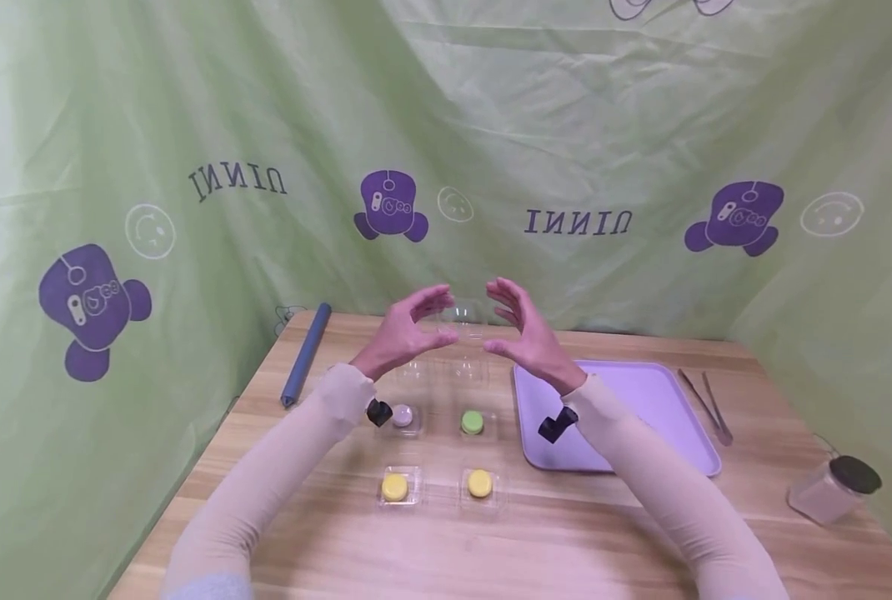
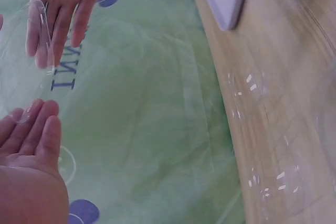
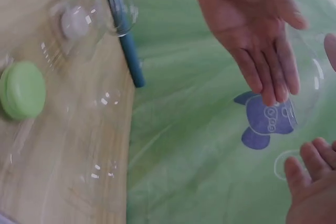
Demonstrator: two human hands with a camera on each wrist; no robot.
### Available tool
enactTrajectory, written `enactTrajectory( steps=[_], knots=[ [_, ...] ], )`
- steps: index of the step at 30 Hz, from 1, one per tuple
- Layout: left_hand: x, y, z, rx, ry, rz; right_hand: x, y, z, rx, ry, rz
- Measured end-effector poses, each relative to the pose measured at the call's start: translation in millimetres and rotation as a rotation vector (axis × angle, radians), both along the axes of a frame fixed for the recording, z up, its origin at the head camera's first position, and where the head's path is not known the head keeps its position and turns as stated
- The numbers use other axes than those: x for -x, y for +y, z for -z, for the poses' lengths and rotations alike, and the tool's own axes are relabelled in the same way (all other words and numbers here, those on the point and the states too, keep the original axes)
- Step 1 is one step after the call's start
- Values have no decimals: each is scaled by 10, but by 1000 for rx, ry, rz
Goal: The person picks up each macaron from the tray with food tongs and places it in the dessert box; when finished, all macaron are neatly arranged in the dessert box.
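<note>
Left of the tray (image 1: 656, 396), a clear cover (image 1: 464, 315) is cradled between left hand (image 1: 407, 330) and right hand (image 1: 530, 332), fingers loosely extended. Crushing is probably avoided thus.

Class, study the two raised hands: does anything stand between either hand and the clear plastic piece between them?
Nothing visible does. The clear plastic piece is between the left hand and the right hand, with no other object seen between it and them. Actual contact is hard to judge.
</note>
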State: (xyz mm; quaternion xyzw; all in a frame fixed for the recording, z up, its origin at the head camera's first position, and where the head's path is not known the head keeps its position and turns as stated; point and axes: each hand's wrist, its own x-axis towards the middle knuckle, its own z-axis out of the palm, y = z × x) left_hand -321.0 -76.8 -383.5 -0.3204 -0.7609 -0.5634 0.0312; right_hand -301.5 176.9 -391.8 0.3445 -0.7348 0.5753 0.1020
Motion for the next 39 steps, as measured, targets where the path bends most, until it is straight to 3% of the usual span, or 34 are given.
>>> enactTrajectory(
  steps=[4,8,13,17,23,27,34,39],
  knots=[
    [-46,41,-9,34,74,-2,-24,84,-39,60,-123,-105],
    [-66,90,-4,34,96,23,-52,120,-45,84,-183,-144],
    [-96,148,22,22,50,52,-84,97,11,95,-197,-157],
    [-120,179,106,38,16,59,-117,66,109,97,-197,-149],
    [-172,188,230,146,86,26,-194,86,280,77,-233,-101],
    [-210,191,286,240,102,29,-252,133,409,11,-260,-73],
    [-271,230,474,418,49,65,-346,183,699,-229,-185,45],
    [-306,268,617,493,-7,73,-408,190,816,-313,-195,89]
  ],
)
